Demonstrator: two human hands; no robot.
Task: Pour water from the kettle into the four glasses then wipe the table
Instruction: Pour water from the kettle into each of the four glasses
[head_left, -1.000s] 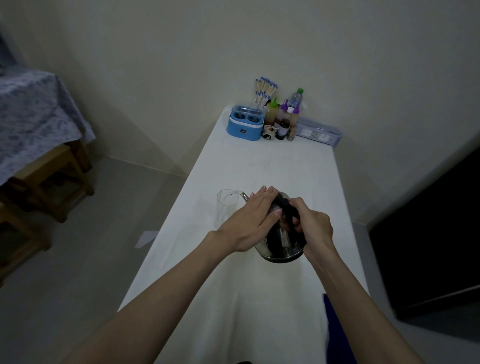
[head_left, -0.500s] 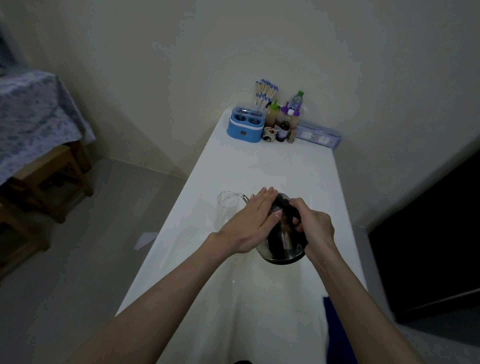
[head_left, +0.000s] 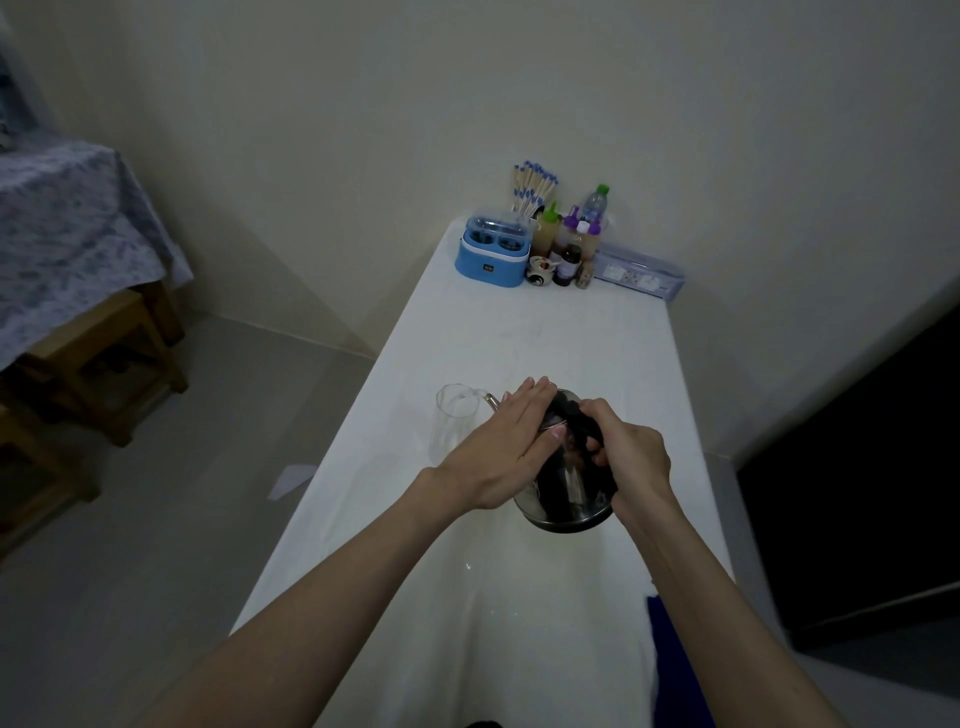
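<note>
A steel kettle with a black handle is tipped to the left over the white table. Its spout reaches the rim of a clear glass that stands upright near the table's left edge. My right hand grips the black handle. My left hand lies flat on the kettle's lid, fingers together. Only this one glass is in view. A blue cloth lies at the table's near right edge, partly hidden by my right forearm.
At the table's far end stand a blue container, several bottles, a bundle of blue-tipped sticks and a clear flat box. A wooden bench with a patterned cloth is on the left. A paper scrap lies on the floor.
Almost nothing has moved. Both hands hold the same pose on the tilted kettle, with the spout at the glass rim.
</note>
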